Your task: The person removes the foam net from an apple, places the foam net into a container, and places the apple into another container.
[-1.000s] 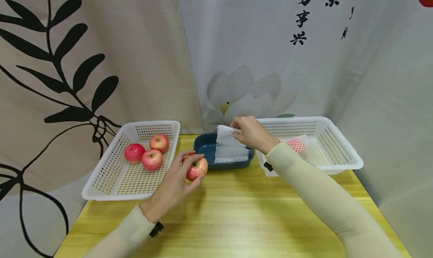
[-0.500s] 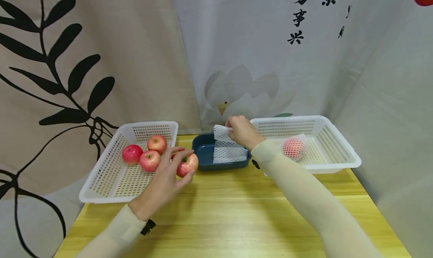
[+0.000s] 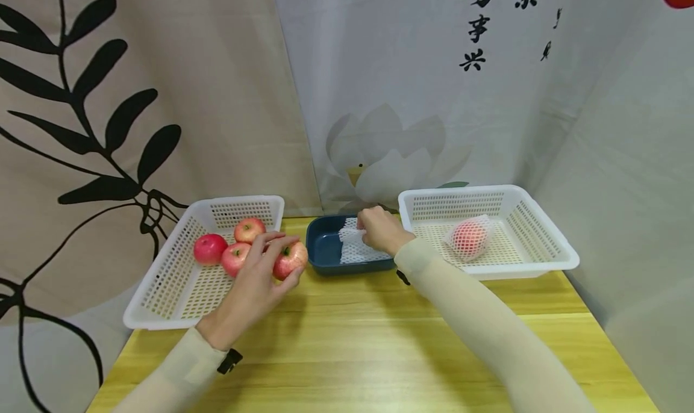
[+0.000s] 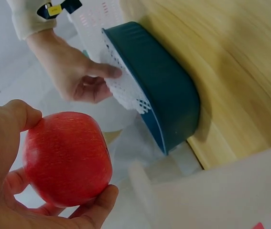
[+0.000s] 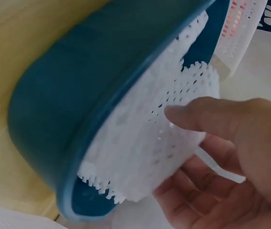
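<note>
My left hand [image 3: 252, 280] grips a red apple [image 3: 290, 260] above the right side of the left basket; the left wrist view shows the thumb and fingers around that apple [image 4: 68, 160]. White foam fruit nets [image 3: 358, 247] lie in a dark blue box [image 3: 323, 262] at the table's back middle. My right hand [image 3: 382, 229] is over this box and pinches a foam net [image 5: 188, 95], thumb on top and fingers curled below. A strip of white foam also shows between the fingers in the right wrist view.
On the left, a white perforated basket [image 3: 162, 324] holds three apples [image 3: 210, 248]. Another white basket [image 3: 523, 271] on the right contains an apple in a foam net [image 3: 470, 238]. Both stand on the wooden table [image 3: 379, 353], before a printed curtain [image 3: 228, 100].
My right hand has moved down toward the blue box, and the foam net that hung raised from it now lies lower. The left hand has drifted left with its apple.
</note>
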